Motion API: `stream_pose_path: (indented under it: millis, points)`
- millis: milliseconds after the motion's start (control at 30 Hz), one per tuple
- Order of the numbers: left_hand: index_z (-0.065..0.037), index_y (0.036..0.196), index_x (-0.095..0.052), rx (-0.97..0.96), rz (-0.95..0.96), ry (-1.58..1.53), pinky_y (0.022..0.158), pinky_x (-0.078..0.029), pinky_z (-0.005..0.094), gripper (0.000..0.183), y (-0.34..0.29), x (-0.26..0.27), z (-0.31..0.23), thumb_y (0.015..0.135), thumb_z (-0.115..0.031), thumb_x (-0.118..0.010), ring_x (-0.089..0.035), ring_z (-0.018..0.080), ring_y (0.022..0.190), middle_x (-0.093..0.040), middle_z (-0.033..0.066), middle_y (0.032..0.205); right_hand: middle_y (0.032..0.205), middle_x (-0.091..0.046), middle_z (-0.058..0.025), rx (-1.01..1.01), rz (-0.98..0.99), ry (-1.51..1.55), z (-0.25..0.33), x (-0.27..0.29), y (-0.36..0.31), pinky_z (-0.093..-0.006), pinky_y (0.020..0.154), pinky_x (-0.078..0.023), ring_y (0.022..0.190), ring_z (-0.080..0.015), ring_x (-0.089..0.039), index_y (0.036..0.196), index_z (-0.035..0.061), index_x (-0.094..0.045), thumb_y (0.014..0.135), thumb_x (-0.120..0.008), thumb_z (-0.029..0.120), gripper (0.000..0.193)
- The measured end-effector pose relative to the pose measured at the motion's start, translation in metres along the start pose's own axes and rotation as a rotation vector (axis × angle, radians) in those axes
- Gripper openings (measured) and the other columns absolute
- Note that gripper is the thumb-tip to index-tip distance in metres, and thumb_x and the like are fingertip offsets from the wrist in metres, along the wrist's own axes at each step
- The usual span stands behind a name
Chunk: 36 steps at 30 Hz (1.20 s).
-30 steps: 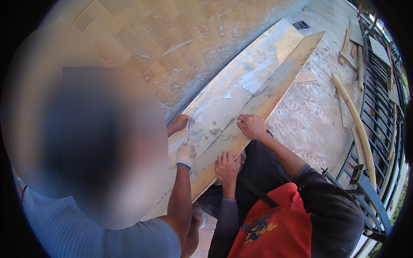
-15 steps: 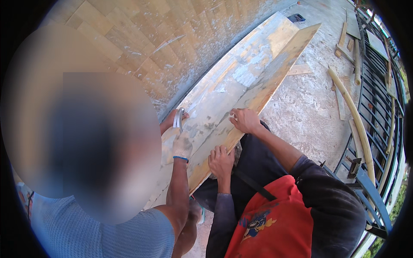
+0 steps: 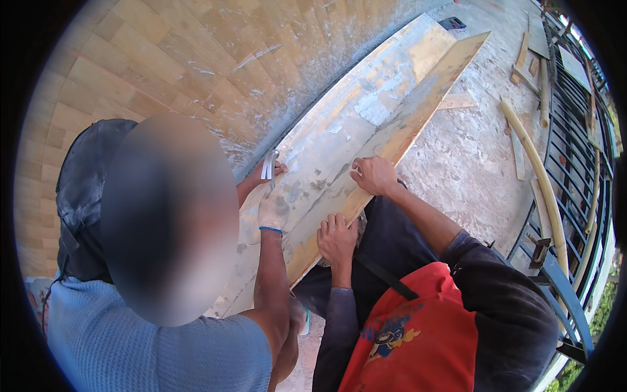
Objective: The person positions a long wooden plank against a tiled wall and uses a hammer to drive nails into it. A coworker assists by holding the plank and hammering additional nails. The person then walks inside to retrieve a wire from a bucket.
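Observation:
Two long, plaster-smeared wooden boards meet at an angle like a trough; one is a wide board (image 3: 339, 140), the other a narrower side board (image 3: 428, 108). My left hand (image 3: 337, 242) has its fingers hooked over the side board's near edge. Farther along that edge, my right hand (image 3: 374, 176) grips the same board, fingers curled over to its inner face. Across from me, a co-worker's gloved hand (image 3: 274, 208) holds a claw hammer (image 3: 269, 166) over the wide board. That person's other hand (image 3: 277, 170) is beside the hammer head; whether it holds anything is hidden.
A tan tiled wall (image 3: 196, 72) runs along the far left. On the right are a dark metal railing (image 3: 575, 163), a long curved pole (image 3: 539, 176) and wood scraps (image 3: 522, 52). A dark object (image 3: 452, 23) lies beyond the boards' far end.
The co-worker's head and shoulders have shifted in view. The hammer and gloved hand are slightly farther left. Both my hands keep their hold on the side board.

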<state>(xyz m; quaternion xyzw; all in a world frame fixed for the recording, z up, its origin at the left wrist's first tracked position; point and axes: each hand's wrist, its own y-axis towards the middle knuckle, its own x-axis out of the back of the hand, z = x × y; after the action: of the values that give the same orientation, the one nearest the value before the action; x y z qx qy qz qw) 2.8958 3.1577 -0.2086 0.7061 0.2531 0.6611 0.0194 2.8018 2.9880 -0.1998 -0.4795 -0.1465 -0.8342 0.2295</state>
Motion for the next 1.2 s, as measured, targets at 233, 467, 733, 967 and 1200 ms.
stream_pose_path:
  millis: [233,467,733,967,1200]
  points:
    - [-0.013,0.075,-0.057,-0.006,-0.026,-0.012,0.062,-0.046,0.0370,0.029,0.001,-0.002,0.000,0.066,-0.034,-0.074,-0.056,0.0237,0.072,-0.055,0.0027,0.074,0.076,-0.067,-0.0142,-0.012,0.018,-0.003,0.002,0.002,0.000,-0.0419,0.068,-0.052,0.074,-0.0315,-0.065,0.103,0.0104,-0.063,0.083,-0.056,0.033,0.031]
    - [-0.013,0.074,-0.057,0.025,-0.024,-0.055,0.062,-0.046,0.0369,0.029,-0.006,0.002,-0.007,0.066,-0.035,-0.073,-0.056,0.0235,0.071,-0.053,0.0025,0.073,0.080,-0.068,-0.0117,-0.046,0.053,-0.002,-0.001,0.000,-0.007,-0.0420,0.070,-0.051,0.077,-0.0308,-0.065,0.103,0.0110,-0.063,0.084,-0.056,0.034,0.031]
    - [-0.013,0.074,-0.057,0.038,-0.004,-0.085,0.062,-0.045,0.0363,0.031,-0.015,-0.006,-0.009,0.065,-0.036,-0.075,-0.055,0.0229,0.072,-0.053,0.0027,0.073,0.083,-0.069,-0.0061,-0.052,0.078,-0.077,-0.006,-0.007,-0.018,-0.0397,0.069,-0.052,0.076,-0.0276,-0.066,0.101,0.0107,-0.064,0.083,-0.057,0.032,0.028]
    - [-0.013,0.075,-0.057,0.017,0.019,-0.039,0.062,-0.045,0.0357,0.031,-0.013,-0.009,-0.006,0.065,-0.035,-0.076,-0.055,0.0230,0.071,-0.053,0.0026,0.073,0.073,-0.068,-0.0083,-0.011,0.027,-0.015,-0.007,-0.008,-0.014,-0.0409,0.065,-0.052,0.070,-0.0281,-0.066,0.100,0.0096,-0.063,0.085,-0.056,0.032,0.028]
    - [-0.012,0.076,-0.058,0.039,0.001,-0.093,0.062,-0.045,0.0357,0.030,-0.013,-0.008,-0.008,0.065,-0.034,-0.075,-0.055,0.0232,0.072,-0.053,0.0026,0.074,0.071,-0.067,-0.0071,-0.007,0.010,-0.023,-0.010,-0.012,-0.016,-0.0408,0.062,-0.052,0.067,-0.0274,-0.066,0.098,0.0099,-0.063,0.085,-0.056,0.031,0.026]
